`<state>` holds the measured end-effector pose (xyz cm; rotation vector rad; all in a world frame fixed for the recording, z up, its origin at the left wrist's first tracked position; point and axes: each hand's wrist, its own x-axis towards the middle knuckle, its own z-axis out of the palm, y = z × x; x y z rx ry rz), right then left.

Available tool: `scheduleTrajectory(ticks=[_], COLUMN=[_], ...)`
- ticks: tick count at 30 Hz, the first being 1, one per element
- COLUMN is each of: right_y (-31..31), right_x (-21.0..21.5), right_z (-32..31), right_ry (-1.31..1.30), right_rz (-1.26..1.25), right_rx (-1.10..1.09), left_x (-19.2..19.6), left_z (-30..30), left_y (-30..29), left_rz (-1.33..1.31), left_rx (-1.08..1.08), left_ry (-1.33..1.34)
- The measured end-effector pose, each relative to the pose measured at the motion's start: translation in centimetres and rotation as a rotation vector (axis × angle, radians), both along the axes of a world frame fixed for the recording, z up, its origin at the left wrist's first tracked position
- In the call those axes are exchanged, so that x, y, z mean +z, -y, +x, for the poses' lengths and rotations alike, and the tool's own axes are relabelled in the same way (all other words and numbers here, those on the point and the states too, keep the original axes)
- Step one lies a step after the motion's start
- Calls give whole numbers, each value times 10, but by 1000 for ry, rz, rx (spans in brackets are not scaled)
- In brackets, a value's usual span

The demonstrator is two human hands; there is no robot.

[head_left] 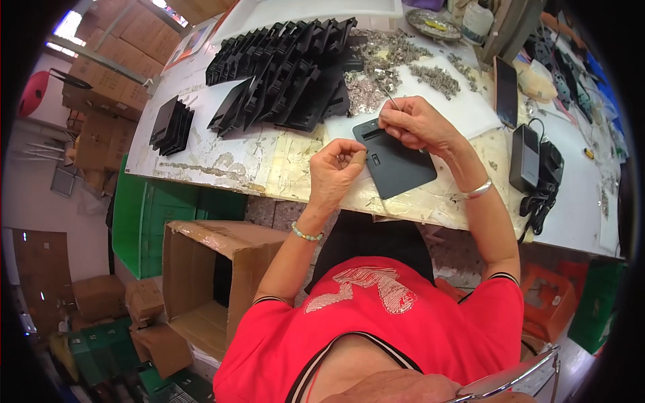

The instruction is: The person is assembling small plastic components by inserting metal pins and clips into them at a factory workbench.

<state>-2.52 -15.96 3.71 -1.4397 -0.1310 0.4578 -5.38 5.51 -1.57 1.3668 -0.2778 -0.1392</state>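
While flat black plastic panel [396, 161] lies at near table edge [269, 171], overhanging slightly, left hand [336, 171] pinches its left edge, fingers curled tight, steadying it. Right hand [416, 124] rests on panel's far end, fingertips nipped narrow on thin metal pin-like tool [390, 99], tip pointing far-left. Heap of small silvery metal parts [383, 67] just beyond, within reach. Stacked black plastic panels [289, 74] far left; smaller stack [171, 124] farther left. Open cardboard box [215, 282] below table, near left.
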Motion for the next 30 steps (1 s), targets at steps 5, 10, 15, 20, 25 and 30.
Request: scheduleTrajectory(ticks=[5, 10, 15, 20, 25, 30], right_y=[-1, -10, -22, -31, -24, -21], right_x=[-9, -16, -15, -20, -20, -19], right_z=[0, -5, -14, -17, -14, -14], right_ry=[18, 96, 0, -89, -117, -145], right_rz=[-81, -253, -117, 116, 197, 167], right_rx=[-38, 22, 82, 103, 204, 272], left_x=[-5, -3, 4, 0, 8, 2], left_z=[0, -4, -10, -12, -12, -7], left_y=[7, 10, 8, 8, 3, -8], left_rz=[201, 105, -56, -177, -193, -128], left_rx=[94, 155, 179, 154, 59, -59], left_ry=[44, -31, -148, -84, -85, -51])
